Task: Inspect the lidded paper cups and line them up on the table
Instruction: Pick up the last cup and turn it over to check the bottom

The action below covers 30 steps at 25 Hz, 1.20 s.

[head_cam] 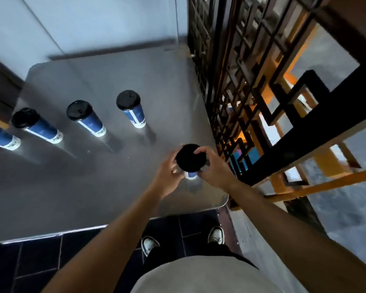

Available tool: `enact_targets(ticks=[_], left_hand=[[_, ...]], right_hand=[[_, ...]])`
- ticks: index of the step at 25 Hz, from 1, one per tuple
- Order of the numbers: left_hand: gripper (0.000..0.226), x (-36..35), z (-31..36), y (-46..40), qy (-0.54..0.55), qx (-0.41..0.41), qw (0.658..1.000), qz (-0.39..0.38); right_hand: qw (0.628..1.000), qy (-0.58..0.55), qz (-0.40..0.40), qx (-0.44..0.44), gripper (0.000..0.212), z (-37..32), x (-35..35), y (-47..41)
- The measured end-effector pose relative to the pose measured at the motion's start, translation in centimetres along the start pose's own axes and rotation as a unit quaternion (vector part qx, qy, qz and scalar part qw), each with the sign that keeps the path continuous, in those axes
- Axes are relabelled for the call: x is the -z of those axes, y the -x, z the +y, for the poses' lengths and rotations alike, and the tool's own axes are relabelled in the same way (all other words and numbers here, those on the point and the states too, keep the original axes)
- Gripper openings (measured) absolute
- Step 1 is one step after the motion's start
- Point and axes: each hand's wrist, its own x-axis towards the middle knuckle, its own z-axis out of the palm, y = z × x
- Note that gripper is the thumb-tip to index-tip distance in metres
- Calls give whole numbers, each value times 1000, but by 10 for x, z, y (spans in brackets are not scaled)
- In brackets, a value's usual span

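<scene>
Black-lidded cup [191,159] sits between my grips: left hand [171,170] and right hand [213,166] both curl round its sides, upright on the bench [93,187].

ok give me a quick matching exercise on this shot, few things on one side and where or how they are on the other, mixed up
Things:
1. cup in the hands
2. cup cut off by the frame
3. lattice screen
4. shoes

Places or states:
A. on the dark tiled floor
B. right of the table
C. gripped near the table's right front corner
D. at the left edge of the view

Pairs: 1-C, 2-D, 3-B, 4-A
</scene>
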Motion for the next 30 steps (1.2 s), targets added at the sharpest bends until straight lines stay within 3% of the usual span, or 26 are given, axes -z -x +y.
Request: enact_targets(ticks=[3,6,8,12,16,21,23,27,29,30], left_hand=[[63,-1,14,17,47,30,996,64],[52,7,21,34,79,52,989,117],[58,12,24,49,93,78,987,101],[90,12,27,75,123,98,987,17],[96,18,23,83,42,94,995,-17],[108,31,31,94,-197,28,973,-116],[115,33,36,97,-250,4,962,-110],[135,32,33,96,-303,38,948,-88],[124,28,31,95,-324,71,941,-60],[107,27,30,95,-327,72,941,-40]], right_hand=[[996,-62,-55,24,61,-4,12,-2],[982,-142,-117,-44,53,-12,17,0],[965,-195,-157,-80,45,-17,13,2],[949,-249,-147,-127,37,-30,-5,14],[926,-270,-174,-197,44,-23,-14,25],[894,-329,-148,-267,65,-32,-20,20],[901,-303,-173,-258,68,-41,-27,19],[923,-261,-120,-255,50,-52,-43,17],[931,-255,-95,-243,45,-54,-46,14],[933,-254,-83,-239,45,-56,-48,13]])
